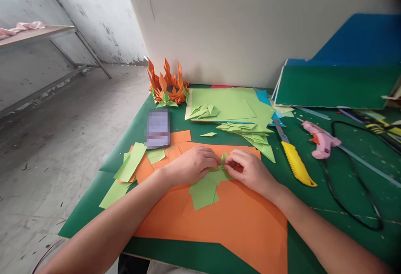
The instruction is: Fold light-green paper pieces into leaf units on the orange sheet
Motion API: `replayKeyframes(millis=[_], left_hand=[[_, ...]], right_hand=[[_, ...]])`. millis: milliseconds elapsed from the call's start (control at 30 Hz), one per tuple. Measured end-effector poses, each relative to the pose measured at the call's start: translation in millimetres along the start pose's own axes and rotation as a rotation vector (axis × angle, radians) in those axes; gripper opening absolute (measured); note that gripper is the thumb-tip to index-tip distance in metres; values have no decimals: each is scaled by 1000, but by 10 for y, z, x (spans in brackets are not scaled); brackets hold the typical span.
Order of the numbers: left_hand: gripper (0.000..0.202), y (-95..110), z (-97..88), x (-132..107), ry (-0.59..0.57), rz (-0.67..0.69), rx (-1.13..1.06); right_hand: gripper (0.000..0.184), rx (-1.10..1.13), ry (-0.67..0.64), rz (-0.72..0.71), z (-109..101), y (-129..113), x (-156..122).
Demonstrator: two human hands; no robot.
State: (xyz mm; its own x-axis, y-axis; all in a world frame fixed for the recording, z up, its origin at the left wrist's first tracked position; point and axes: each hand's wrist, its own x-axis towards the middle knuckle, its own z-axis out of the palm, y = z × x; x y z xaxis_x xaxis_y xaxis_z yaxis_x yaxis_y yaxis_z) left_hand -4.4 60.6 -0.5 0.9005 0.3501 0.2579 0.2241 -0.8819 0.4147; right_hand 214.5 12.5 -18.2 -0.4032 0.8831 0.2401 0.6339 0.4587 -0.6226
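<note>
My left hand point(198, 165) and my right hand point(247, 168) meet over the orange paper point(238, 219), fingers pinched on a small folded piece of green paper point(223, 158) between them. Most of that piece is covered by the fingertips. Under and just in front of the hands lie several loose green paper squares point(203, 194), overlapping on the orange sheet. Farther off, a single green paper diamond point(208, 134) rests on the table, close to a fanned stack of folded green pieces point(250, 134).
An orange and green paper crown point(167, 86) stands at the back left, behind a phone point(158, 128). On the right lie a yellow utility knife point(296, 159) and a pink glue gun point(322, 140) with a looping black cord. Green and blue boards point(335, 86) lean behind.
</note>
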Motion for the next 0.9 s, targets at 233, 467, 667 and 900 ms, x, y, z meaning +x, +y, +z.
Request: replayKeyframes(millis=[233,467,667,900], left_hand=[[27,5,14,-6,2,-6,-2],[29,34,22,3,-3,3,19],[33,40,20,-3,6,23,16],[33,42,15,-19,20,36,41]], right_hand=[[14,-30,38,30,53,-15,19],[14,-26,58,37,75,1,28],[14,2,49,45,71,4,23],[16,24,20,47,46,13,20]])
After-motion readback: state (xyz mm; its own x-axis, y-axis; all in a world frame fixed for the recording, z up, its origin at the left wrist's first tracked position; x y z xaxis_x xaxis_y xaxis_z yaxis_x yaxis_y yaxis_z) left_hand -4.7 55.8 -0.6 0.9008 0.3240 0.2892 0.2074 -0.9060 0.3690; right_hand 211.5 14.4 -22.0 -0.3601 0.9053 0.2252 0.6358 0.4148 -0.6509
